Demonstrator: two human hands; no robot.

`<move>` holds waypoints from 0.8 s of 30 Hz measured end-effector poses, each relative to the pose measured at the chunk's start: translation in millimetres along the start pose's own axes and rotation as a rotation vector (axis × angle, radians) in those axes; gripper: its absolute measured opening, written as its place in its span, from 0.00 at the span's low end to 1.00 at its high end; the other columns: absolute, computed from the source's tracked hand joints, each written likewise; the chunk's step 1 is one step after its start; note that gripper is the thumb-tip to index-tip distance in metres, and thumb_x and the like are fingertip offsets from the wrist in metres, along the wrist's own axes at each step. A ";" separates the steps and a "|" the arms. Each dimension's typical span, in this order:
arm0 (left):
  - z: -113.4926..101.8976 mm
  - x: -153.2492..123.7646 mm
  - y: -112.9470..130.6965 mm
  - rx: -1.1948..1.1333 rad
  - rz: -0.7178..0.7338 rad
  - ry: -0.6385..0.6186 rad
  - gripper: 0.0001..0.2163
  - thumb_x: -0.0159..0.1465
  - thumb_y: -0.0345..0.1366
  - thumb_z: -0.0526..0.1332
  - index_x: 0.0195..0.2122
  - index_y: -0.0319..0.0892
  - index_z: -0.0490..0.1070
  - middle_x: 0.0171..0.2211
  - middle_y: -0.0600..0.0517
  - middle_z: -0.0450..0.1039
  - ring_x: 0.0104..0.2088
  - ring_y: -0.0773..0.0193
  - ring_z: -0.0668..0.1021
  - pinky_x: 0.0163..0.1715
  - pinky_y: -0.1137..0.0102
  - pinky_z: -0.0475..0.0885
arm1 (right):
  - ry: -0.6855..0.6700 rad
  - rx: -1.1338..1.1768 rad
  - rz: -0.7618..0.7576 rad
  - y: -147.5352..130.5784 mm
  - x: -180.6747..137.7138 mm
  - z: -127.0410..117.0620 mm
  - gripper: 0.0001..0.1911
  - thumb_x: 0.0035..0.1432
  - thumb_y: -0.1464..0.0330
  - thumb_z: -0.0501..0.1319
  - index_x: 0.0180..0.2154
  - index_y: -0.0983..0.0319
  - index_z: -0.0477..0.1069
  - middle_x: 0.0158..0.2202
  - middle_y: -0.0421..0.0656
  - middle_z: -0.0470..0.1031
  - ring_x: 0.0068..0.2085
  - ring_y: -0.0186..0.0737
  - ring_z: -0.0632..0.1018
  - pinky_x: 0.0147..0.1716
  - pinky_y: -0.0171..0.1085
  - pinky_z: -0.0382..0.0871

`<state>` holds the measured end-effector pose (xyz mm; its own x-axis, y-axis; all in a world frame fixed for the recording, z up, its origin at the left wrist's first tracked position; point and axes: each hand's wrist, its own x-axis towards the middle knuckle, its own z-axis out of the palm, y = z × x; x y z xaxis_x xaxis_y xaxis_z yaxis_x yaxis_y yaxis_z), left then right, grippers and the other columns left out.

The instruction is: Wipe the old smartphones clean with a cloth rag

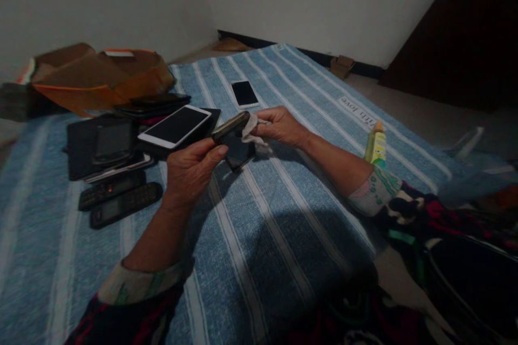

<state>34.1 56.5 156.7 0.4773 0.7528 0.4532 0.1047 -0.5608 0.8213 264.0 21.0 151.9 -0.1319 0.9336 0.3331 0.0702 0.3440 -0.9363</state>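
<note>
My left hand (192, 172) grips a dark mobile phone (230, 126) by its near end, thumb on one side and fingers on the other. The phone is tilted, its long edge towards me. At its far end, my right hand (281, 126) pinches a crumpled white cloth (256, 132) against it. Just below the held phone is a dark, glossy flat thing (239, 152), perhaps another phone; its upper part is hidden. Beside my left hand lies a white tablet (176, 126) with a black screen, resting on darker flat devices.
Several dark devices (113, 140) and two keypad handsets (125, 205) lie at left, before an open cardboard box (101, 78). A white phone (244, 94) lies further back. A yellow-green bottle (376, 145) stands by my right forearm. Blue striped fabric (226, 259) covers the surface.
</note>
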 end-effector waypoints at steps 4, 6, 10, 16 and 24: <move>0.6 -0.9 -7.0 -0.017 -0.001 0.024 0.10 0.60 0.40 0.67 0.41 0.45 0.83 0.31 0.57 0.80 0.29 0.68 0.75 0.35 0.72 0.71 | 0.014 0.118 0.053 9.3 -4.7 8.4 0.22 0.49 0.52 0.71 0.35 0.64 0.77 0.29 0.38 0.74 0.29 0.30 0.71 0.28 0.30 0.64; 0.8 -1.4 -10.9 -0.033 0.003 0.025 0.10 0.60 0.41 0.67 0.42 0.46 0.82 0.32 0.56 0.81 0.29 0.67 0.76 0.36 0.71 0.71 | 0.015 0.127 0.053 10.4 -5.5 9.9 0.21 0.50 0.53 0.71 0.35 0.64 0.76 0.29 0.38 0.75 0.29 0.30 0.71 0.29 0.30 0.65; 1.2 -1.6 -16.9 -0.076 -0.028 0.027 0.11 0.60 0.43 0.68 0.40 0.45 0.82 0.30 0.56 0.80 0.29 0.65 0.77 0.34 0.70 0.72 | -0.004 0.053 -0.013 8.5 -2.1 5.7 0.22 0.50 0.52 0.71 0.34 0.65 0.76 0.29 0.37 0.73 0.29 0.30 0.70 0.30 0.30 0.64; 2.4 -1.5 -17.8 -0.072 -0.091 0.037 0.09 0.59 0.43 0.68 0.32 0.43 0.82 0.27 0.55 0.79 0.28 0.65 0.77 0.32 0.69 0.74 | -0.116 -0.214 -0.120 -5.9 10.9 -10.3 0.16 0.58 0.57 0.64 0.34 0.65 0.71 0.27 0.35 0.68 0.29 0.30 0.67 0.29 0.30 0.60; 5.8 -5.2 -21.3 -0.103 -0.234 -0.009 0.06 0.54 0.43 0.71 0.27 0.47 0.80 0.23 0.55 0.78 0.24 0.64 0.78 0.25 0.70 0.76 | -0.319 -0.864 -0.199 -50.9 23.6 -14.3 0.05 0.58 0.72 0.58 0.31 0.65 0.71 0.27 0.37 0.69 0.31 0.34 0.68 0.34 0.34 0.58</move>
<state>34.4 62.6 134.8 0.4586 0.8545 0.2440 0.1239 -0.3334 0.9346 271.5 27.0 209.0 -0.4756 0.8224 0.3122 0.7094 0.5684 -0.4167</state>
